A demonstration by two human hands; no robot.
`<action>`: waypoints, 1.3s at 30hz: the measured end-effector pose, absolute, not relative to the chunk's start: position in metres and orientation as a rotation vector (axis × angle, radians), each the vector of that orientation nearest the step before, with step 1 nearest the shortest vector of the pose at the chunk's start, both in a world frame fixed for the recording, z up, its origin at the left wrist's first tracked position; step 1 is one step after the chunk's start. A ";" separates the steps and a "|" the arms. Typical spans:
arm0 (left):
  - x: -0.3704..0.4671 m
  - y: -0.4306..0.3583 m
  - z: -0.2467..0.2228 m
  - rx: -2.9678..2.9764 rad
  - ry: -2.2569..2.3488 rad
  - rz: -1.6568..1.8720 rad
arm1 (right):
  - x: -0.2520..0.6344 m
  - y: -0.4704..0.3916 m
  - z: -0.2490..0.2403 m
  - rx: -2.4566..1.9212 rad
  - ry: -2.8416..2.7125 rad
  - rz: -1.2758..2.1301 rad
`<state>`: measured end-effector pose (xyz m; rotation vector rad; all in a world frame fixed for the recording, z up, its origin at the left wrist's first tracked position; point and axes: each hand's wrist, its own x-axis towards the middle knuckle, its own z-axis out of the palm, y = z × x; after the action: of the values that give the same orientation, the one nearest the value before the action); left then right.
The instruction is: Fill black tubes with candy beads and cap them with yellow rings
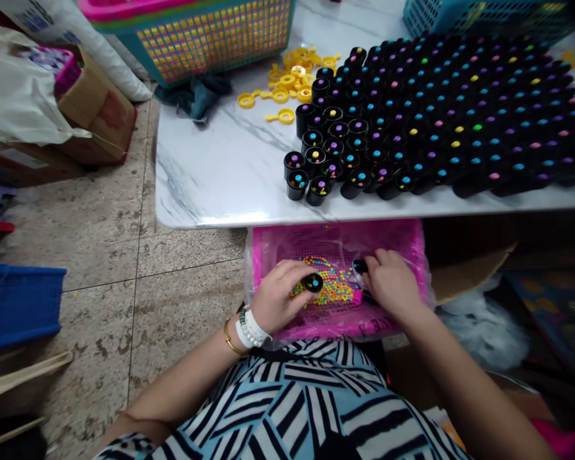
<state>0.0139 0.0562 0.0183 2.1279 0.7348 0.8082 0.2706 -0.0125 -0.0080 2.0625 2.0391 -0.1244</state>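
A small black cup with a blue piece inside is gripped between the thumb and fingers of my left hand. My right hand has its fingers closed on another dark cup, whose shape is partly hidden. Both hands are over a pink basket lined with clear plastic. Many tiny coloured beads lie in it, below and between my hands. A small pink piece sits among the beads near my right hand.
Rows of black cups with coloured pieces cover much of the marble-patterned table. Yellow ring-shaped pieces lie beside them. Behind stand a teal basket and another teal basket. A blue crate is on the floor at left.
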 end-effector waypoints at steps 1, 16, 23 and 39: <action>0.013 0.056 0.016 2.130 0.749 0.799 | 0.265 -0.012 -0.004 2.056 2.087 -0.151; 0.004 0.055 0.000 2.169 0.860 0.722 | 0.186 -0.007 -0.026 1.638 2.330 -0.781; 0.007 0.057 0.001 2.111 0.862 0.725 | 0.204 -0.013 0.022 2.132 2.757 -0.684; 0.013 0.051 0.014 1.788 0.843 0.617 | 0.248 -0.032 0.020 2.523 2.091 -0.247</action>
<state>0.0126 0.0511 0.0144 1.7881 0.8431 0.6167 0.2475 -0.0324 0.0200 2.5232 2.0911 -0.2470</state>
